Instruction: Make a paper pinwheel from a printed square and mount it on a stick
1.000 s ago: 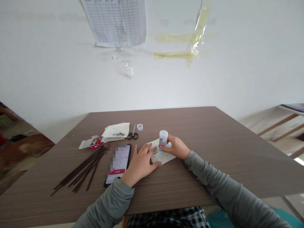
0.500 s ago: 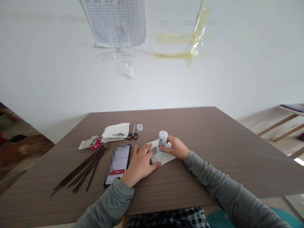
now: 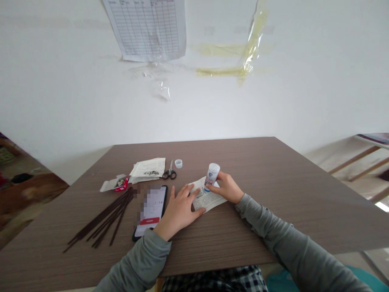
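Observation:
My right hand [image 3: 230, 188] grips a white glue stick [image 3: 212, 173] with printed lettering, tilted, its lower end against a printed piece of paper [image 3: 212, 199]. Its thumb and fingers wrap round the lower part of the tube. My left hand [image 3: 180, 209] lies flat with fingers spread, the fingertips and thumb resting on the paper's left edge. Part of the sheet is hidden beneath both hands. A translucent white cap [image 3: 178, 164] sits farther back on the table.
Scissors [image 3: 169, 172] lie beside a stack of printed papers [image 3: 148, 169]. Left of these stands an opened red and white box [image 3: 120, 183] with small metallic pieces. Thin dark brown sticks [image 3: 101, 219] and a phone [image 3: 151, 211] lie on the brown table [image 3: 273, 178], which meets the wall.
The glue stick has shifted slightly right and now leans, its top tilted to the right, where before it stood nearly upright. My left hand has stayed in place on the paper.

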A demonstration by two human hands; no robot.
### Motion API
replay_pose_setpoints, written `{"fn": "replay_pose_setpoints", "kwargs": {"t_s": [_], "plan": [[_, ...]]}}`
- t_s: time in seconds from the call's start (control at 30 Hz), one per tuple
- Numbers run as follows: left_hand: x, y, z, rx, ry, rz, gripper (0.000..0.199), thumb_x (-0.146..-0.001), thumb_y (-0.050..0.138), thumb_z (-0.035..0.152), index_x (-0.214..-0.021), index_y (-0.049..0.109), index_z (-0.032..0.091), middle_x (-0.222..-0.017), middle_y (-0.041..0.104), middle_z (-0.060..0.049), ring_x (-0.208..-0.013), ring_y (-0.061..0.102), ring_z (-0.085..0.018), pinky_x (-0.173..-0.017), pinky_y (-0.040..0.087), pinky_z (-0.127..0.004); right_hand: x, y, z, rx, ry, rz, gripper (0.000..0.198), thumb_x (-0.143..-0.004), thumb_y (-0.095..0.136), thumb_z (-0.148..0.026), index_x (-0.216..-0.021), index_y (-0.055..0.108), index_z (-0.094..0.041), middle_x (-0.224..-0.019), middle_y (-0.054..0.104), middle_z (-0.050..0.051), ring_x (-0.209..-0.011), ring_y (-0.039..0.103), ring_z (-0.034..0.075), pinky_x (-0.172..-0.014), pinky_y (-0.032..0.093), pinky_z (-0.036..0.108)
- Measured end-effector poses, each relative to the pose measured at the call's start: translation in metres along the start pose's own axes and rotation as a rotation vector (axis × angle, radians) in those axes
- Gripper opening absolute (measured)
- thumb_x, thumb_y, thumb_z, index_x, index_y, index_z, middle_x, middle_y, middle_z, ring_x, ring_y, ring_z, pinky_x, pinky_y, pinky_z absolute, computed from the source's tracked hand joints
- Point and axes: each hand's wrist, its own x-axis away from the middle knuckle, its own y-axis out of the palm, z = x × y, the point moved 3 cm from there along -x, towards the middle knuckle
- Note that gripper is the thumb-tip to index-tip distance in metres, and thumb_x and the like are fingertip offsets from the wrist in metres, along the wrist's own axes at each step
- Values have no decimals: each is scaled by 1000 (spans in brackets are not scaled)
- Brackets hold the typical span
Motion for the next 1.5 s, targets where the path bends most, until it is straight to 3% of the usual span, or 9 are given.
{"fn": "replay_pose_setpoints", "kwargs": {"t_s": [0.2, 0.4, 0.57, 0.73, 0.9, 1.1, 1.23, 1.4, 1.5], "plan": [[1, 3, -4, 23, 2, 5, 78, -122, 80, 59, -194, 67, 30, -210, 51, -19, -198, 43, -51, -163, 20, -89, -5, -9, 10, -271, 92, 176, 55, -86, 111, -70, -113, 96, -24, -120, 101, 16, -118, 97, 44, -118, 77, 65], [-2, 9, -11, 50, 30, 38, 78, -120, 83, 61, -191, 71, 31, -208, 54, -20, -196, 45, -53, -162, 21, -91, -10, -17, 18, -243, 59, 232, 53, -87, 109, -50, -134, 97, -27, -135, 100, 14, -125, 95, 39, -124, 74, 61], [-2, 12, -14, 37, 36, 42, 77, -121, 83, 62, -191, 71, 33, -208, 54, -19, -197, 46, -52, -162, 22, -90, -11, -19, 32, -164, 59, 189, 55, -94, 100, -38, -147, 95, -27, -125, 100, 12, -116, 95, 37, -115, 78, 59], [0, 9, -12, 28, 30, 36, 76, -121, 83, 60, -191, 71, 33, -208, 55, -19, -197, 46, -52, -162, 23, -89, -11, -23, 42, -13, -82, 201, 49, -103, 92, -35, -152, 97, -30, -167, 89, 18, -156, 84, 43, -139, 67, 67], [1, 5, -7, 26, 10, 6, 77, -122, 82, 55, -193, 69, 28, -209, 51, -21, -198, 43, -51, -162, 21, -90, -15, -26, 62, 12, -9, 157, 53, -108, 81, -26, -159, 96, -35, -188, 70, 18, -170, 75, 42, -142, 65, 68], [1, 9, -9, 40, 24, 34, 75, -121, 83, 55, -191, 71, 30, -208, 53, -21, -197, 45, -53, -161, 22, -91, -18, -37, 70, 45, 24, 257, 34, -111, 85, -34, -140, 103, -36, -184, 68, 16, -177, 66, 43, -153, 52, 69], [0, 13, -14, 40, 46, 52, 75, -121, 84, 58, -190, 72, 33, -207, 54, -20, -196, 46, -52, -161, 24, -90, -18, -42, 69, 17, 51, 367, 27, -108, 92, -47, -128, 104, -35, -181, 72, 18, -172, 70, 45, -147, 59, 70], [2, 12, -15, 16, 46, 29, 77, -122, 79, 59, -192, 69, 30, -209, 52, -21, -197, 45, -51, -162, 22, -90, -24, -39, 62, -70, 41, 418, 29, -105, 94, -58, -121, 104, -36, -149, 89, 14, -147, 85, 43, -137, 68, 67], [3, 10, -18, 7, 42, 23, 76, -121, 79, 62, -191, 71, 33, -208, 55, -18, -197, 46, -51, -162, 21, -89, -29, -34, 52, -108, 3, 408, 29, -104, 96, -58, -118, 105, -35, -140, 92, 15, -141, 87, 44, -133, 70, 67]]}}
